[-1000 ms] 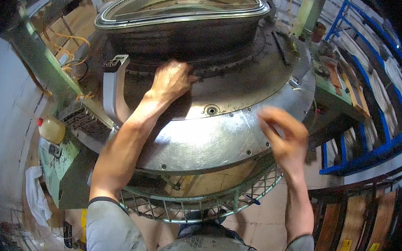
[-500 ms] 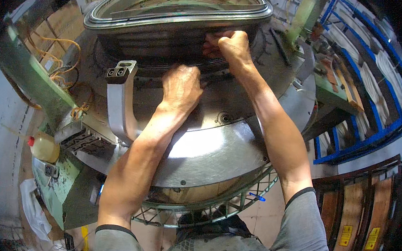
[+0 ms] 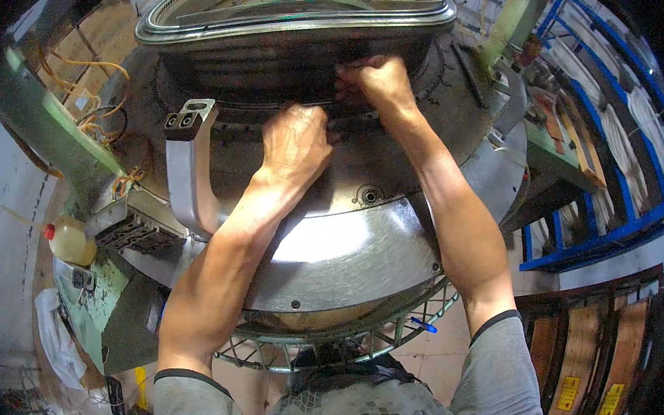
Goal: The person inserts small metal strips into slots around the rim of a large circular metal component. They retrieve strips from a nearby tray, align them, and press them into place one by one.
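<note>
A large round metal machine, with a dark cylinder (image 3: 233, 71) rising from a broad metal ring plate (image 3: 345, 236), fills the middle of the view. At the cylinder's foot my left hand (image 3: 297, 141) is closed, knuckles up, and hides whatever its fingers hold. A little higher and to the right, my right hand (image 3: 378, 82) is bent toward the cylinder wall. Its thumb and fingers are drawn together, and anything between them is too small or dark to make out. Bright toothed rims (image 3: 300, 24) run around the cylinder's top.
A curved grey metal bracket (image 3: 187, 169) stands left of my left forearm. Green machine legs (image 3: 58, 116) flank the plate. A yellowish bottle with a red cap (image 3: 72, 240) sits at the left. Blue racking (image 3: 603, 233) holds white rolls at the right. Below runs a lattice ring (image 3: 352, 353).
The view has shifted slightly. My right hand has dropped a little against the cylinder wall, while my left hand stays closed at the cylinder's foot.
</note>
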{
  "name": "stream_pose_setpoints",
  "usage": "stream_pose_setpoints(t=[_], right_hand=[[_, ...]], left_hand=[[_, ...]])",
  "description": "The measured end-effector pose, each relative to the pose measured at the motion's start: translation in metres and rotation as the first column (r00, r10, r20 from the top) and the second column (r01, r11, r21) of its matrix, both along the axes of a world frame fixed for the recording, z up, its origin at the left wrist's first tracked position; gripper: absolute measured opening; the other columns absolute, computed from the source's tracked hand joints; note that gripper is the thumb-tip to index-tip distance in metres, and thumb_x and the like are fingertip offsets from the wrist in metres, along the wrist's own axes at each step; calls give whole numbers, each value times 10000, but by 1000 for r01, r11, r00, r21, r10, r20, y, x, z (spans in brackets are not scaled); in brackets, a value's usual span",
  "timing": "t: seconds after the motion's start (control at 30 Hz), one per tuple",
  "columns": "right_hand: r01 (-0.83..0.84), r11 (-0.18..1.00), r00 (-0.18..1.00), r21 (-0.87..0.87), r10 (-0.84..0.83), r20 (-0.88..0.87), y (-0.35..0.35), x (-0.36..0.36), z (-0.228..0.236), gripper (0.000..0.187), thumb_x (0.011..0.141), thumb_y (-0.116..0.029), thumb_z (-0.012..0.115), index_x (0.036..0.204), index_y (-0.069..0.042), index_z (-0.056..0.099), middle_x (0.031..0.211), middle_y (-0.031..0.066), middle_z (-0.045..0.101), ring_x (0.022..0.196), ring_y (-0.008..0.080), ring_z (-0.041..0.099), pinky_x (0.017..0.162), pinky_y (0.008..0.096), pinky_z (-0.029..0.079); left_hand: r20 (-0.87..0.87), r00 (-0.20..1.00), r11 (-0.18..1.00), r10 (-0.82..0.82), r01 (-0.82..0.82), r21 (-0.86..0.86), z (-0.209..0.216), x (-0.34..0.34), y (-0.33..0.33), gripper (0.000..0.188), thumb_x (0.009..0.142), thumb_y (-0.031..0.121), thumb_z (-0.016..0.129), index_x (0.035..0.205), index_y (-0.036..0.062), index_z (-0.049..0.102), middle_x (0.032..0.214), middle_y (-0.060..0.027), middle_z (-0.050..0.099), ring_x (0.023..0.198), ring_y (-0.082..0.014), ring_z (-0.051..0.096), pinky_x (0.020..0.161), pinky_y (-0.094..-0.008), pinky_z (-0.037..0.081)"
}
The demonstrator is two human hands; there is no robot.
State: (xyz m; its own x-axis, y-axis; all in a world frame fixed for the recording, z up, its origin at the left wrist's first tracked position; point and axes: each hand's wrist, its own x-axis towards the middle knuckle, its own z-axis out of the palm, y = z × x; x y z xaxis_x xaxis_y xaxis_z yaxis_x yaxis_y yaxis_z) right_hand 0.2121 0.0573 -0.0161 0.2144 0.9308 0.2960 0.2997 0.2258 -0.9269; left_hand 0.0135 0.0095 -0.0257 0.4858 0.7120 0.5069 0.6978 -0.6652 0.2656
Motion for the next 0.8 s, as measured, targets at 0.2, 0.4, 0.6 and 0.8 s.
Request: stream_pose_setpoints(t=[0.2, 0.4, 0.6, 0.8], right_hand=[[35, 998, 999, -56, -37, -22, -6, -3, 16, 168, 890, -103, 738, 961, 48, 720, 830, 121, 730, 681, 224, 719, 629, 323, 595], [-15, 998, 1000, 57, 16, -13, -7, 2, 16, 146, 894, -58, 701, 994, 38, 745, 860, 135, 750, 680, 213, 719, 629, 317, 591], [-68, 998, 997, 16, 68, -23, -11, 0, 5, 160, 892, -80, 716, 996, 38, 745, 869, 134, 752, 697, 207, 727, 606, 310, 584], [-40, 999, 996, -7, 40, -84, -13, -7, 10, 179, 895, -99, 725, 1009, 38, 742, 884, 143, 753, 701, 212, 731, 599, 307, 582]], left_hand=[[-7, 1000, 999, 14, -14, -37, 5, 1, -1, 372, 832, 354, 763, 833, -16, 724, 778, -268, 690, 724, -442, 695, 650, -517, 568], [-29, 1000, 1000, -8, 7, -30, 3, 0, 0, 381, 841, 364, 748, 810, -12, 693, 754, -258, 678, 703, -436, 687, 630, -519, 564], [-22, 999, 999, 25, -24, 37, -2, 0, 1, 372, 838, 352, 742, 803, -13, 678, 746, -252, 671, 693, -431, 685, 622, -514, 569], [-37, 999, 999, 6, -8, -53, -2, 1, 3, 341, 847, 327, 726, 835, -13, 708, 770, -259, 686, 713, -429, 696, 639, -512, 579]])
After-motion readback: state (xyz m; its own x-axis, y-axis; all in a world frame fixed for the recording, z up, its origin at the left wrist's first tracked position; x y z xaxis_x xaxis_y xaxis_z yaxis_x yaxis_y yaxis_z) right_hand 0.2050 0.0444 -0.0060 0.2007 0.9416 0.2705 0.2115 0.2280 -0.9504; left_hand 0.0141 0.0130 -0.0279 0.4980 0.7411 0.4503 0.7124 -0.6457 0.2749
